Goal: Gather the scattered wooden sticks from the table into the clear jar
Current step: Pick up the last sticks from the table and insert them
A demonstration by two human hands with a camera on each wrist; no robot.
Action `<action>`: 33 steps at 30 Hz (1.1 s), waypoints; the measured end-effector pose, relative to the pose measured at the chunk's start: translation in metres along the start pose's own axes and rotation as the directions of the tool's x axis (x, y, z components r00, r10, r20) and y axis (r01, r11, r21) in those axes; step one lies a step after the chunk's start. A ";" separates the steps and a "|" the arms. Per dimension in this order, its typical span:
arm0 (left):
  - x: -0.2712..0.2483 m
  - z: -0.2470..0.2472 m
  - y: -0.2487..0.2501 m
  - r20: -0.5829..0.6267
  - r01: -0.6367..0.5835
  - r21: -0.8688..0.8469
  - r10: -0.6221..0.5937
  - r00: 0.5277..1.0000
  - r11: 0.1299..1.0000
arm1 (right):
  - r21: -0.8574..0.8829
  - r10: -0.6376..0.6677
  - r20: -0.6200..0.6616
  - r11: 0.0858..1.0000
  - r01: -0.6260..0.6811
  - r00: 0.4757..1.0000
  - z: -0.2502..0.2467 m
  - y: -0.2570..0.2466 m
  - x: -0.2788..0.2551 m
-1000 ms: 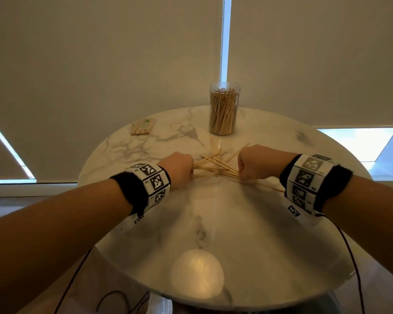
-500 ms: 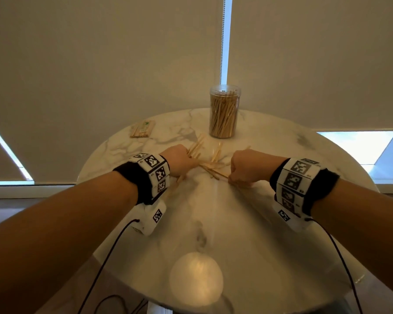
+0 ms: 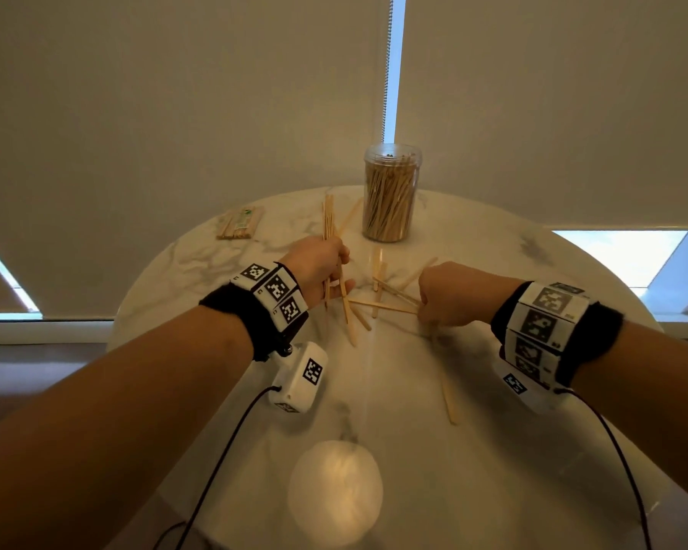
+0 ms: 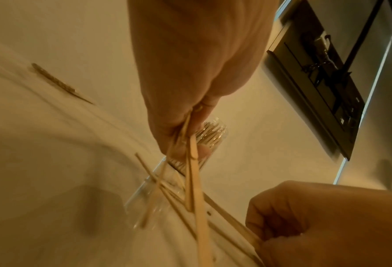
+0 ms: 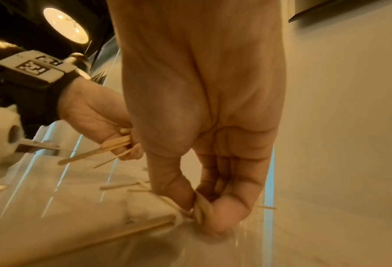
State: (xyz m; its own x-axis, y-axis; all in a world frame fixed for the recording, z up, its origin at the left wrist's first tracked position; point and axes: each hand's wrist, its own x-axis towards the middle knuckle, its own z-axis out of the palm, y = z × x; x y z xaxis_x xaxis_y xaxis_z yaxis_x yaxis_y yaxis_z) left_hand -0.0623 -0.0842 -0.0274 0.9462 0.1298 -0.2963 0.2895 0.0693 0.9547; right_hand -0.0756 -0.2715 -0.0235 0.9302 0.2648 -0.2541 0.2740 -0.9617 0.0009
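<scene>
A clear jar (image 3: 391,192) packed with wooden sticks stands at the far side of the round marble table (image 3: 394,391). My left hand (image 3: 320,267) grips a small bundle of sticks (image 3: 328,220) that points up and away, lifted just left of the jar; the same bundle (image 4: 191,173) hangs below the fist in the left wrist view. My right hand (image 3: 441,299) pinches the ends of sticks (image 5: 201,207) still lying on the table. Several loose sticks (image 3: 378,299) lie crossed between the hands, and one stick (image 3: 449,402) lies alone nearer me.
A flat wrapped pack of sticks (image 3: 239,223) lies at the table's far left. A round light reflection (image 3: 334,490) shows on the near part of the tabletop. Closed blinds hang behind the table. Cables trail from both wrist cameras.
My left hand has lifted a bundle of sticks out of the pile and raised it toward the jar. My right hand stayed at the pile and still pinches sticks on the table.
</scene>
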 end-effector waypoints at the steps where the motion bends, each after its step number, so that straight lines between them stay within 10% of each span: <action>1: 0.003 0.001 0.000 -0.018 0.004 -0.010 -0.004 1.000 1.000 | 0.051 0.011 -0.001 0.999 -0.011 1.000 -0.003 0.003 -0.001; 12: 0.008 0.029 0.010 0.000 -0.058 -0.053 0.058 0.998 0.997 | 0.785 0.083 -0.188 0.611 0.099 0.979 -0.039 0.000 0.009; 24: 0.015 0.016 0.003 -0.060 -0.089 0.095 0.094 0.994 0.992 | 0.695 0.052 -0.080 0.719 0.019 0.995 -0.044 -0.023 0.048; 28: 0.011 -0.003 0.005 -0.082 0.015 0.093 -0.008 0.997 0.996 | 0.328 0.226 0.010 0.920 -0.217 0.974 -0.048 -0.009 0.064; 33: 0.007 -0.023 0.005 -0.048 0.116 0.205 -0.109 0.993 0.972 | -0.117 0.183 0.035 0.977 -0.178 0.982 -0.043 -0.033 0.077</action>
State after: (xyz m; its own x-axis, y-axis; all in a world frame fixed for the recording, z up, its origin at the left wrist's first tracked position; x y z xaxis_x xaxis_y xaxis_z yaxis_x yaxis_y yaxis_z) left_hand -0.0578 -0.0601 -0.0250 0.9012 0.1687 -0.3993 0.4208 -0.1201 0.8991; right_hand -0.0019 -0.2166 -0.0014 0.9554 0.0815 -0.2837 0.1309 -0.9785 0.1596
